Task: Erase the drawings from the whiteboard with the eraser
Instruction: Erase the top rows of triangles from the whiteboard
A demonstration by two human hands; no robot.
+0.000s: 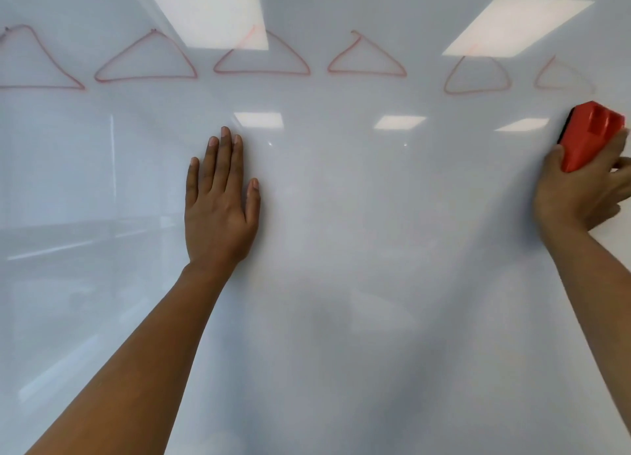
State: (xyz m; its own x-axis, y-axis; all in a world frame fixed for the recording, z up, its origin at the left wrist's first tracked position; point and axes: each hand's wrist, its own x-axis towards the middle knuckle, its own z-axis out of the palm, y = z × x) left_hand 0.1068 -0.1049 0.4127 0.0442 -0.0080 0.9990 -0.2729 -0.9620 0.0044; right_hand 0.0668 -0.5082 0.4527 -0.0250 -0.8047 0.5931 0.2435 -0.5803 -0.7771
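Note:
A glossy whiteboard (341, 284) fills the whole view. Several red triangle drawings (262, 73) run in a row across its upper part; the one at far right (563, 86) is faint and partly rubbed out. My right hand (580, 195) holds a red eraser (590, 133) against the board at the right edge, just below the faint triangle. My left hand (220, 202) lies flat on the board, fingers together and pointing up, below the middle triangles and holding nothing.
Ceiling lights reflect off the board as bright patches (208, 14) over parts of two triangles. The board below the row of triangles bears no marks.

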